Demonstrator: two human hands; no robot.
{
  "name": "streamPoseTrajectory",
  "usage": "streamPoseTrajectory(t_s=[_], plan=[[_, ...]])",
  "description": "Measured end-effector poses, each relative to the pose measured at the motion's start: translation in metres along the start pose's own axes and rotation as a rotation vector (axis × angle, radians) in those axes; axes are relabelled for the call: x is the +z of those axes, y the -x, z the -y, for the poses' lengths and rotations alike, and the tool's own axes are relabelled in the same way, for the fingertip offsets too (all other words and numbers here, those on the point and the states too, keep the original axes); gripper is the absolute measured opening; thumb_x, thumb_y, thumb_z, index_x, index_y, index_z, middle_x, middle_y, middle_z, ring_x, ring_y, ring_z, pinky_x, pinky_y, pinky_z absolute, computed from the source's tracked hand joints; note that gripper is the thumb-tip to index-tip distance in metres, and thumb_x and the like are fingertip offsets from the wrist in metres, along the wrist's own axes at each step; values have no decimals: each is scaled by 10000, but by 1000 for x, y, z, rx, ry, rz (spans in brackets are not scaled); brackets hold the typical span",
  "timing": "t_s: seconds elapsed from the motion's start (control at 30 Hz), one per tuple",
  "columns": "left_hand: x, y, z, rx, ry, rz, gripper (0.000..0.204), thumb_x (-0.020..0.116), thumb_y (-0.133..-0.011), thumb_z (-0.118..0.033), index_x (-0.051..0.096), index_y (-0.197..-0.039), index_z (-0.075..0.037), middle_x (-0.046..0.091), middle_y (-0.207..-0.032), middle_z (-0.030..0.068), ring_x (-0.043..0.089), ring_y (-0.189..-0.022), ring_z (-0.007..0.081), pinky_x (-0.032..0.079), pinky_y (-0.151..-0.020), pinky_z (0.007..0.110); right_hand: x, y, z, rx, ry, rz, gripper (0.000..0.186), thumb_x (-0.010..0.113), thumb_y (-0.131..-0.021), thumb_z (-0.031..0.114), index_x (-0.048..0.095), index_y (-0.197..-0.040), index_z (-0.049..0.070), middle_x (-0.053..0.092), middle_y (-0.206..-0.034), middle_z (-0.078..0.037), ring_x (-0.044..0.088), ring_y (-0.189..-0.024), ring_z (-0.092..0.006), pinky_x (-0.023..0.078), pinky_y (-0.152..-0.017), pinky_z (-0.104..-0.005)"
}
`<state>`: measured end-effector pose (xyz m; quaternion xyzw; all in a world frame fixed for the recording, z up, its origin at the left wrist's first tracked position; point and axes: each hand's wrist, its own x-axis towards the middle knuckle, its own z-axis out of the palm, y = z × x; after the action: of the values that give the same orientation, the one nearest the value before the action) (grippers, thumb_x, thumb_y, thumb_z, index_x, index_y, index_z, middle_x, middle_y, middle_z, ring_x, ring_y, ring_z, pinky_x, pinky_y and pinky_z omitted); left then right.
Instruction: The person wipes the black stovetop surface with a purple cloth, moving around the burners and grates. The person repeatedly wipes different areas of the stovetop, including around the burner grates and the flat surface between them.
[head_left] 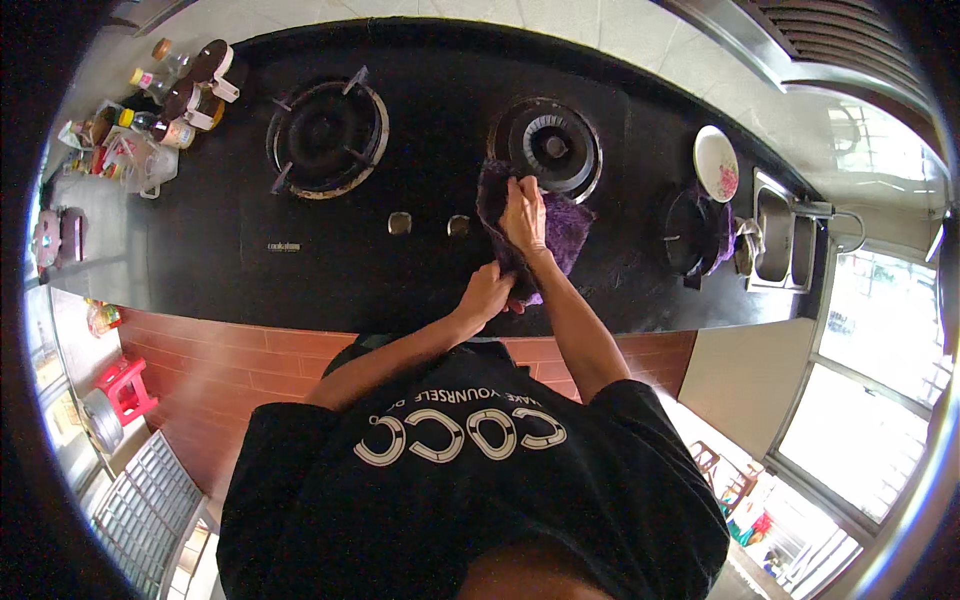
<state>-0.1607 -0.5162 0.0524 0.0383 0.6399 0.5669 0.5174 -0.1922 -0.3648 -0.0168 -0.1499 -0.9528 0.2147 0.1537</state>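
Observation:
A fuzzy purple cloth is bunched between my hands, just in front of the right gas burner. My right hand is closed on the cloth's upper part, its fingers pointing toward the burner. Closer to the counter's front edge, my left hand is closed on the lower left part of the cloth, its fingertips partly hidden. One edge of the cloth touches the burner's rim. This burner shows no raised pot support. Left of the cloth, two round control knobs sit on the black cooktop.
The left burner carries a pronged pot support. Bottles and jars crowd the far left. To the right stand a dark pan, a white floral plate and a steel sink. A red stool is on the floor.

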Motion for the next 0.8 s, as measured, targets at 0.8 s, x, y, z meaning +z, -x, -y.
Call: streamPoseTrajectory(t_s=[0.8], plan=[[0,-62,-65,102,576,-250,139,402,-921,-36,486,-1031,-25,581,-690,84,547,-462,153,385,-424,286,-8,-146,19,-369,754,350,176,599,-802,164,755,-849,100,559,-1043,-117,509,-1016,-298,380,-869,-429]])
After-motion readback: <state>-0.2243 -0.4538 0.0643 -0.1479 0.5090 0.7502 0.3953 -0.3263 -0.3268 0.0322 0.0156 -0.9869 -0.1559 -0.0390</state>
